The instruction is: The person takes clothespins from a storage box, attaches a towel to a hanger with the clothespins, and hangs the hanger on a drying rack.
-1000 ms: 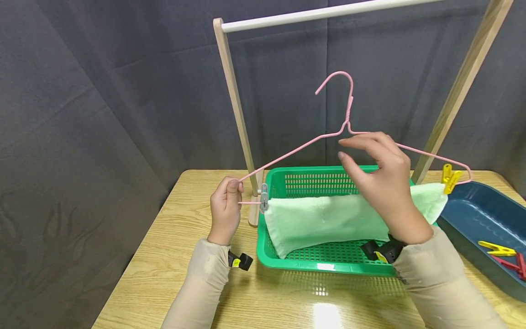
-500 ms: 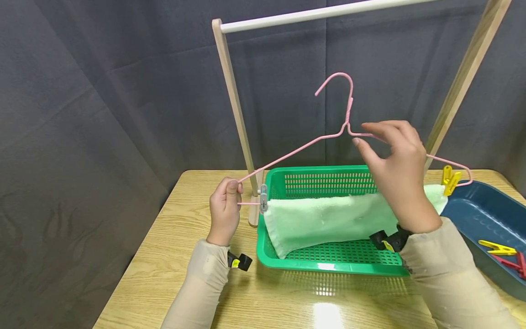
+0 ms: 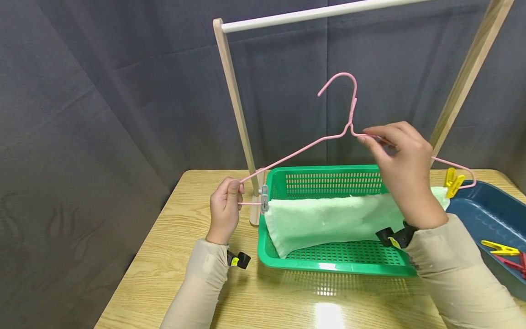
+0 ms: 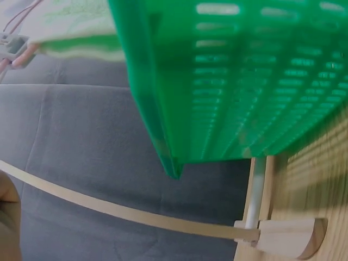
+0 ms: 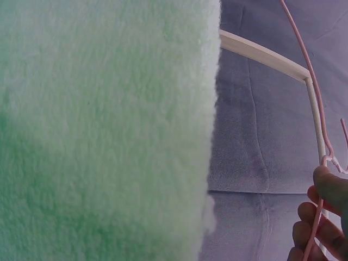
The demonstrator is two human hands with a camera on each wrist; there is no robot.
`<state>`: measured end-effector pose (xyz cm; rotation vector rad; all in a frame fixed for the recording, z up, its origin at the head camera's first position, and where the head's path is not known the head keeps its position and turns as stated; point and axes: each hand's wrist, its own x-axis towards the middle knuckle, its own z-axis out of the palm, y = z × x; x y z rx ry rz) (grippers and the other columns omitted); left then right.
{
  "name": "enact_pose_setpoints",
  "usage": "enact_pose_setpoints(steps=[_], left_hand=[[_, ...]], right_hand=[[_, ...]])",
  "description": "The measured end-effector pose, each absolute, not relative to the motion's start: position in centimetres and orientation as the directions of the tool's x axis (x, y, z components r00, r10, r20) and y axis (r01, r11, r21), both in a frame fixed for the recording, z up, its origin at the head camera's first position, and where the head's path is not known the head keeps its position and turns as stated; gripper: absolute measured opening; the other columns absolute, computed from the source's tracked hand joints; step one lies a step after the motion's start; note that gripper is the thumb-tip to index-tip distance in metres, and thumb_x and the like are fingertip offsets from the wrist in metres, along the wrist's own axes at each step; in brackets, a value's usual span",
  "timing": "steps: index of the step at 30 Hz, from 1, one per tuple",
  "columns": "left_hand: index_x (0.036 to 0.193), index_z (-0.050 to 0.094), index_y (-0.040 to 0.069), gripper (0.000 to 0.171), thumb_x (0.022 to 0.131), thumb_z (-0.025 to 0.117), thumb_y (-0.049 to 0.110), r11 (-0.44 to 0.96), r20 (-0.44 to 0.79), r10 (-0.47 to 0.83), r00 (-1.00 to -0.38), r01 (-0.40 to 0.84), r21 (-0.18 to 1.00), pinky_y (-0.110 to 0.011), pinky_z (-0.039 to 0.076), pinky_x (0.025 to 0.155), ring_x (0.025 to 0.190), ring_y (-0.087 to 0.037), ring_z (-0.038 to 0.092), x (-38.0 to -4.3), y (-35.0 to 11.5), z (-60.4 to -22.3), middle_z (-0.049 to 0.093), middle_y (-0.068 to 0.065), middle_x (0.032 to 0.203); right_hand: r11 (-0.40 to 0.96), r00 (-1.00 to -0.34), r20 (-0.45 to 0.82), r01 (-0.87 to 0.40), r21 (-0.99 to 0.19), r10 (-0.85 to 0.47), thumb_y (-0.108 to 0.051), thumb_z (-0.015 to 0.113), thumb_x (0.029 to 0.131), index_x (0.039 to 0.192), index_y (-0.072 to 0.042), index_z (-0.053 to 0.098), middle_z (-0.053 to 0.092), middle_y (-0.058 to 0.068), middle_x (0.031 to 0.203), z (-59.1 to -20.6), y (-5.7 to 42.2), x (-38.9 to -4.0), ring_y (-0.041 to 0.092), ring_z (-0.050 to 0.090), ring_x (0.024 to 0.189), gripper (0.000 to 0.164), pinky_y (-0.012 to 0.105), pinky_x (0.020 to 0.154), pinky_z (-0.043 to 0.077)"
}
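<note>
A pink wire hanger (image 3: 296,152) is held up by both hands, its hook pointing upward. My left hand (image 3: 224,209) grips its left corner. Just right of the hook's neck, my right hand (image 3: 404,171) pinches the upper wire between thumb and fingers, which the right wrist view also shows. A pale green towel (image 3: 320,222) hangs from the hanger's lower bar. At its left end sits a grey clothespin (image 3: 264,199), at its right end a yellow clothespin (image 3: 454,183). Part of the towel lies hidden behind my right hand and forearm.
Below the towel, a green basket (image 3: 328,266) stands on the wooden table (image 3: 172,256). A drying rack with a white rail (image 3: 312,16) rises behind it. At right, a dark blue tray (image 3: 489,196) contains a yellow clothespin (image 3: 500,248) and a red clothespin (image 3: 511,264).
My right hand moved right along the hanger's upper wire, and its parted fingers closed into a pinch on it. The hanger shifted slightly right. My left hand kept its grip.
</note>
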<state>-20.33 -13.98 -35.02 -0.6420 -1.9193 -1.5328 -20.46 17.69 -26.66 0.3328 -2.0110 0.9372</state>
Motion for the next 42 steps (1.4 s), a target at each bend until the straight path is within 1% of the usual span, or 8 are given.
enact_pose_setpoints(steps=[4,8,12,22,29,35,37,42], left_hand=[[0.077,0.051,-0.008,0.031,0.100,0.041,0.010,0.234,0.725,0.030,-0.688,0.710,0.665,-0.018,0.033,0.043,0.044,-0.017,0.039,-19.6,-13.8,-33.8,0.041,-0.014,0.053],[0.079,0.054,-0.006,0.034,0.101,0.043,0.018,0.252,0.742,0.036,-0.669,0.725,0.641,-0.019,0.034,0.042,0.044,-0.015,0.040,-19.2,-13.7,-33.2,0.042,-0.011,0.052],[0.081,0.056,-0.005,0.031,0.100,0.045,0.017,0.257,0.744,0.039,-0.667,0.726,0.637,-0.019,0.036,0.042,0.044,-0.014,0.042,-19.4,-13.7,-33.2,0.044,-0.012,0.053],[0.088,0.054,-0.010,0.022,0.100,0.043,0.005,0.234,0.635,0.009,-0.772,0.619,0.750,-0.023,0.044,0.050,0.054,-0.016,0.049,-19.6,-13.9,-33.5,0.049,-0.020,0.064],[0.101,0.052,-0.012,0.018,0.099,0.042,0.002,0.170,0.600,0.001,-0.800,0.591,0.788,-0.021,0.042,0.056,0.065,-0.018,0.052,-20.0,-13.8,-34.1,0.054,-0.023,0.073],[0.113,0.048,-0.013,0.019,0.098,0.044,-0.001,0.169,0.546,0.033,-0.837,0.543,0.823,-0.024,0.044,0.058,0.073,-0.034,0.054,-19.7,-13.5,-34.6,0.055,-0.025,0.084],[0.114,0.047,-0.012,0.021,0.098,0.045,0.000,0.177,0.527,0.045,-0.849,0.526,0.832,-0.025,0.046,0.061,0.076,-0.033,0.055,-19.6,-13.4,-34.9,0.055,-0.023,0.087],[0.117,0.048,-0.008,0.023,0.097,0.049,0.005,0.221,0.443,0.052,-0.895,0.443,0.869,-0.025,0.048,0.069,0.086,-0.015,0.055,-19.4,-12.9,-35.8,0.055,-0.020,0.096]], right_hand=[[0.680,-0.582,0.807,-0.553,-0.482,0.099,-0.015,0.074,0.081,0.092,-0.003,0.074,0.063,0.010,0.084,-26.5,17.8,-20.3,0.014,0.054,0.077,0.016,0.009,0.070,0.038],[0.665,-0.588,0.803,-0.561,-0.492,0.098,-0.013,0.074,0.080,0.091,-0.004,0.075,0.062,0.009,0.082,-26.4,18.1,-20.2,0.007,0.050,0.077,0.015,0.012,0.068,0.039],[0.641,-0.604,0.789,-0.564,-0.520,0.109,-0.012,0.075,0.080,0.091,-0.005,0.075,0.062,0.006,0.082,-26.2,18.3,-20.2,0.003,0.049,0.077,0.014,0.014,0.066,0.039],[0.620,-0.630,0.766,-0.553,-0.557,0.126,-0.014,0.075,0.079,0.090,-0.007,0.076,0.060,0.000,0.078,-25.6,18.9,-20.2,0.003,0.047,0.074,0.013,0.017,0.062,0.036],[0.606,-0.631,0.758,-0.543,-0.582,0.164,-0.011,0.075,0.079,0.089,-0.005,0.075,0.057,-0.006,0.076,-24.4,19.1,-19.9,0.002,0.046,0.071,0.012,0.018,0.060,0.034],[0.614,-0.621,0.765,-0.540,-0.575,0.170,-0.011,0.076,0.079,0.087,-0.003,0.075,0.054,-0.009,0.074,-23.5,19.4,-20.1,0.001,0.044,0.070,0.012,0.020,0.060,0.032],[0.615,-0.619,0.766,-0.540,-0.575,0.173,-0.011,0.076,0.079,0.087,-0.002,0.075,0.054,-0.010,0.073,-23.2,19.4,-20.1,0.001,0.044,0.070,0.012,0.020,0.060,0.031],[0.637,-0.614,0.770,-0.525,-0.565,0.176,-0.012,0.075,0.080,0.088,-0.001,0.074,0.051,-0.016,0.073,-22.3,19.7,-20.4,0.000,0.043,0.071,0.014,0.020,0.060,0.031]])
